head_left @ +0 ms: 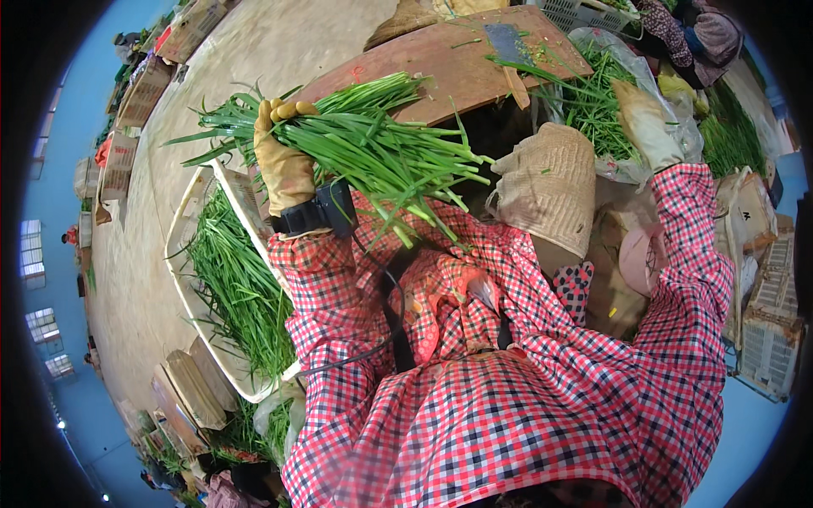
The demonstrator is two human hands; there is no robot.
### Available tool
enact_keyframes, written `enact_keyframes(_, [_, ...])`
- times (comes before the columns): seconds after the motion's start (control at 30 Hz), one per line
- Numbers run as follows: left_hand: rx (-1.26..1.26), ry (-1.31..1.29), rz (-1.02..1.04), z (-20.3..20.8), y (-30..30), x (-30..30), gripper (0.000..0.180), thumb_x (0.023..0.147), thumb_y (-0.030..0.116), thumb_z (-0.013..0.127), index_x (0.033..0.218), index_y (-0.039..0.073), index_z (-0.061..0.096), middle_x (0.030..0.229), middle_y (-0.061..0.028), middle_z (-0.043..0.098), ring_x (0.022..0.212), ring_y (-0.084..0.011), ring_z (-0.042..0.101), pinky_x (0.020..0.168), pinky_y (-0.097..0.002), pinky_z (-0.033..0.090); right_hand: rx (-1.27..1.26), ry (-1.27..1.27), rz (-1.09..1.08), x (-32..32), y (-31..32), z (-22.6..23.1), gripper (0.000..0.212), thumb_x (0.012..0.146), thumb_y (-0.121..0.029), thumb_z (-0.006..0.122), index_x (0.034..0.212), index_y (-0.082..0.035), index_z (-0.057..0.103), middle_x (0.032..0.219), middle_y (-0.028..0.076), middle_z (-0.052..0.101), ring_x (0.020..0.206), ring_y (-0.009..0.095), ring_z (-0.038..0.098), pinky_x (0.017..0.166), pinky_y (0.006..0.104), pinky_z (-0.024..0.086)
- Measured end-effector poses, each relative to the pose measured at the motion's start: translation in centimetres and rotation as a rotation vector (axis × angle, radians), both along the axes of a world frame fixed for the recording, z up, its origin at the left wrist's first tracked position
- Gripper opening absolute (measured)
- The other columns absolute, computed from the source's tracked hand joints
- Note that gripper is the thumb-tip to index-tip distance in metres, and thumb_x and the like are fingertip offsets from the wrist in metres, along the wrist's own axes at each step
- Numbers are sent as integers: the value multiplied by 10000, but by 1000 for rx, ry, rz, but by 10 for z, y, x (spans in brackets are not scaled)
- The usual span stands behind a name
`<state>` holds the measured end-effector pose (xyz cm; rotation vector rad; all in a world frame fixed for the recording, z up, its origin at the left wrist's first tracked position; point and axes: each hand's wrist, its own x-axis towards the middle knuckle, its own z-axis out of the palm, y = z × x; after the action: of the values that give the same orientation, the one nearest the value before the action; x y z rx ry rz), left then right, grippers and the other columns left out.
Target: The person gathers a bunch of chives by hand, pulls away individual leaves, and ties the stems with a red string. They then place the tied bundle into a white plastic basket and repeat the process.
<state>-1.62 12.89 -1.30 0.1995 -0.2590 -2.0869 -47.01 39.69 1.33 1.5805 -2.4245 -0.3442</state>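
Observation:
My left hand (284,161), in a yellow work glove with a black strap device at the wrist, is closed round a thick bunch of garlic chives (381,140). The cut pale ends point right and toward me, and the leaf tips stick out to the left. Over at the right, my right hand (645,127), in a pale dusty glove, reaches to loose chives (593,102) in a clear plastic bag (669,93). Its fingertips are hard to make out against the greens. Below the held bunch, a white crate (190,296) is filled with more chives (233,288).
A brown wooden board (381,63) with a small blue-grey patch lies ahead of me. A woven sack cover (550,182) sits over my knee. Another person (694,38) is at the far right. Stacked crates (766,330) stand to my right; more boxes (144,93) line the left.

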Motion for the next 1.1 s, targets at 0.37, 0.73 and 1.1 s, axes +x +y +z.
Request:
enact_keyframes(0.37, [37, -6, 30, 1, -10, -1, 233, 986, 213, 605, 841, 30, 598, 681, -25, 578, 635, -175, 564, 704, -378, 523, -86, -805, 825, 130, -34, 10, 347, 776, 0, 688, 1114, -82, 681, 984, 107, 673, 950, 300, 651, 855, 403, 539])
enact_keyframes(0.73, [34, 74, -38, 0, -5, -3, 209, 991, 204, 606, 856, 45, 595, 682, -10, 570, 638, -152, 566, 698, -360, 518, -217, -1203, 902, 167, -38, 38, 594, 879, -38, 671, 1441, -156, 519, 1469, 57, 522, 1350, 261, 494, 1146, 373, 385])
enact_keyframes(1.1, [71, 32, 79, 8, -9, 8, 219, 969, 200, 631, 834, 29, 609, 684, -37, 583, 650, -192, 571, 711, -389, 531, 19, 66, 460, 118, 6, 38, 533, 824, -131, 689, 1345, -184, 594, 1301, 46, 636, 1196, 284, 597, 974, 411, 526])
